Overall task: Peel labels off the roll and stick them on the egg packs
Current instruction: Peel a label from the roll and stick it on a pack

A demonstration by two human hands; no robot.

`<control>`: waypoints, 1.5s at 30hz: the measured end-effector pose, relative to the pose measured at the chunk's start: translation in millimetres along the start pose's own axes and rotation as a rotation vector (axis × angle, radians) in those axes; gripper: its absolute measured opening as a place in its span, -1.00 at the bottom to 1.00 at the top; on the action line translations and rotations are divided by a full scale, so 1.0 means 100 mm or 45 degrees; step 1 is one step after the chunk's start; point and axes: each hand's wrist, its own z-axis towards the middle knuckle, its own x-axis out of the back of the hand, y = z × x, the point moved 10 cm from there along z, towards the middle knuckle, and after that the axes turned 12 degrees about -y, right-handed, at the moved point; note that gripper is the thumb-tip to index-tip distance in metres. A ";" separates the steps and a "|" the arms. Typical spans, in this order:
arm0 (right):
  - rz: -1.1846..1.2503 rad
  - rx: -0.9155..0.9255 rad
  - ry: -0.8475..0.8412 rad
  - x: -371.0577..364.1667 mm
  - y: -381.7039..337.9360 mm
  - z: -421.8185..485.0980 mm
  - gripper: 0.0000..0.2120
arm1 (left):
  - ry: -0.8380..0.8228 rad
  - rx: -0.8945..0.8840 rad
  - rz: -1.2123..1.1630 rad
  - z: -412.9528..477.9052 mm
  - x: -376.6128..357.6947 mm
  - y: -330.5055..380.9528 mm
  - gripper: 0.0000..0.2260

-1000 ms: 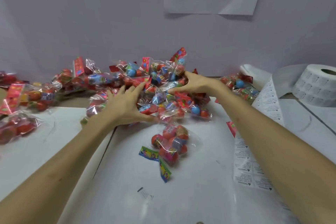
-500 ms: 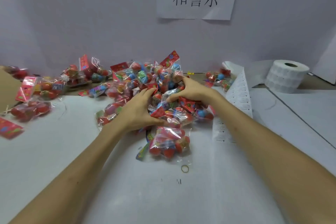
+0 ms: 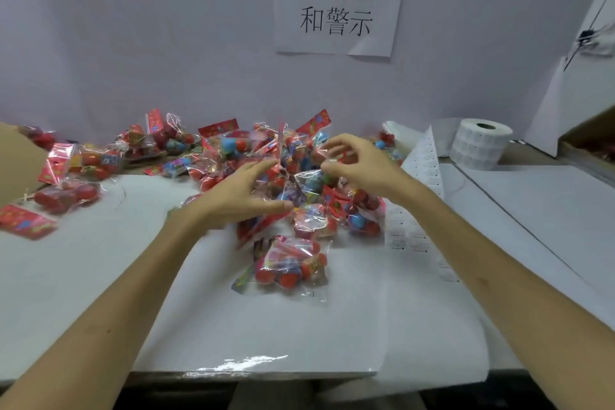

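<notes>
Red and blue toy eggs in crinkled cellophane make up the heap of egg packs at the middle back of the white worktop. One single pack lies apart on its near side. The printed cards on the packs are too blurred to read.

The right grip has its fingers curled, thumb and forefinger pinching the cellophane edge of a raised egg pack on top of the heap. The left grip is released, with fingers straight and thumb spread against the packs beside it.

To the right, a strip of labels runs toward the near edge from the white label roll, which stands upright well apart from both grips. The labels' print is too small to make out.

On the wall a paper sign reads 外观检查 in faded gold and 和警示 in black beneath.

Half a second ago both grips were pressed low into the heap, close together. Now they sit higher and wider apart. The sign's gold line, then half cut off, now shows whole.
</notes>
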 end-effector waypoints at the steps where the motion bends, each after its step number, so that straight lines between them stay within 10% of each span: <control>1: 0.003 0.098 0.004 -0.05 -0.12 -0.09 -0.73 | 0.059 -0.007 -0.047 -0.04 0.04 0.02 -0.07; 4: -0.048 0.205 -0.173 -0.41 -0.32 -0.33 -0.91 | 0.275 -0.036 -0.063 -0.16 0.16 0.10 -0.36; 11: -0.444 0.159 -0.482 -1.04 -0.23 -0.47 -0.67 | 0.790 -0.171 -0.033 -0.34 0.39 0.35 -0.88; 17: -0.241 0.144 -0.419 -0.92 -0.22 -0.47 -0.87 | 0.972 -0.328 -0.205 -0.36 0.42 0.52 -0.94; 30: 0.177 0.134 -0.350 -0.75 -0.18 -0.50 -0.49 | 1.098 -0.264 -0.707 -0.52 0.37 0.09 -0.87; 37: 0.788 0.138 0.202 -0.16 0.20 -0.36 -0.48 | 0.723 -0.307 -1.342 -0.23 0.17 -0.04 -0.69; 45: 0.995 0.057 0.300 -0.27 0.42 -0.34 -0.59 | 0.027 -0.332 -1.168 0.04 -0.37 0.29 -0.58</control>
